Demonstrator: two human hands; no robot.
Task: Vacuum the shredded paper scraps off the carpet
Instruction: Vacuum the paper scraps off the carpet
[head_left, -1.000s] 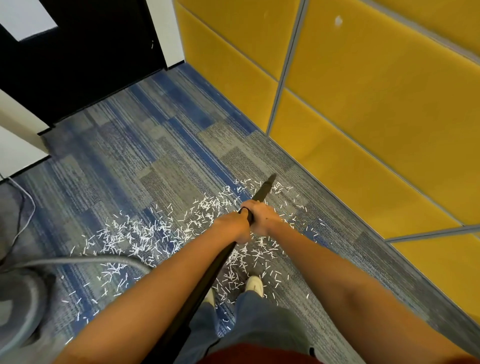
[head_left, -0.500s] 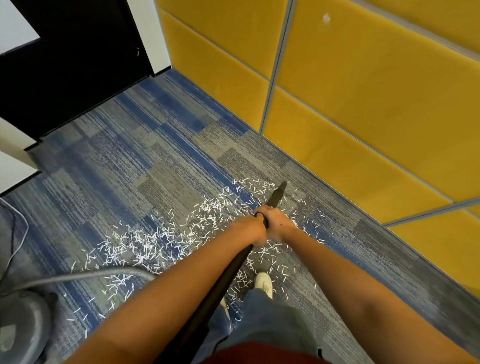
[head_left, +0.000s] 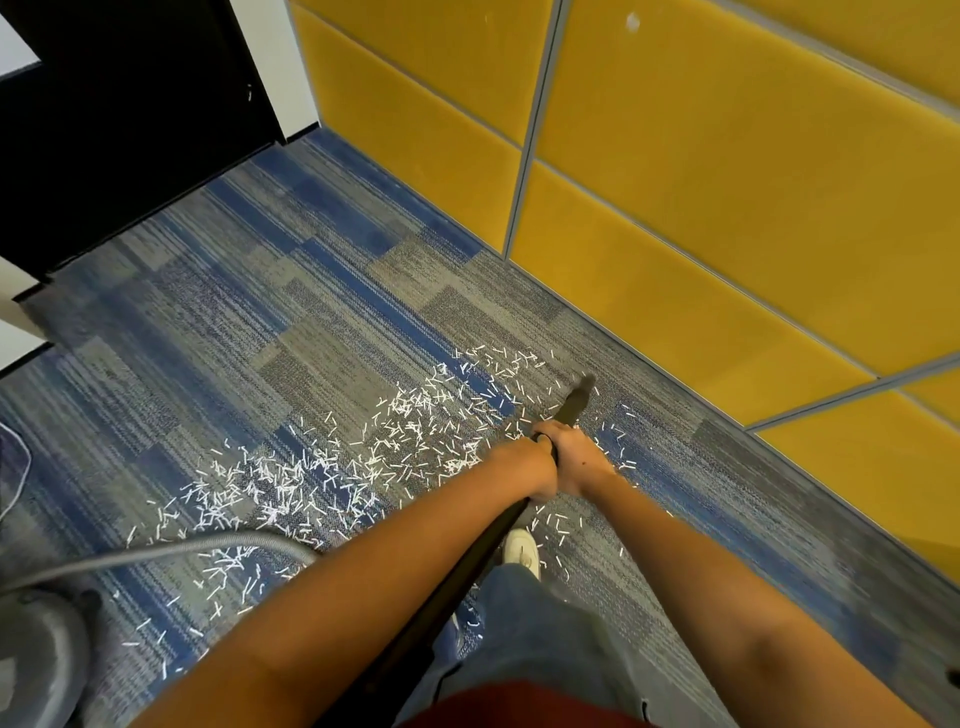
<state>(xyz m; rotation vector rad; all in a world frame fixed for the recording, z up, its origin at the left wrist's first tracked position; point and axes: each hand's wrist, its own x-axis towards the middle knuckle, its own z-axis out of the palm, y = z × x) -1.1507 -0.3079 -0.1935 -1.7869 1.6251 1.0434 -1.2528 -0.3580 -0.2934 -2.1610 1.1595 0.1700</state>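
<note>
Left grip and right grip both clutch the wand; we reckon the hose left of the wand could drag scraps around.

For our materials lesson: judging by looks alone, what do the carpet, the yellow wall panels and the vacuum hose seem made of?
Carpet: woven textile, matt; thread texture shows in blue and grey tiles.
Yellow wall panels: probably fabric-covered padding, matt, softly rounded edges between grey strips.
Vacuum hose: likely flexible grey plastic; it curves freely, but blur hides detail.
</note>
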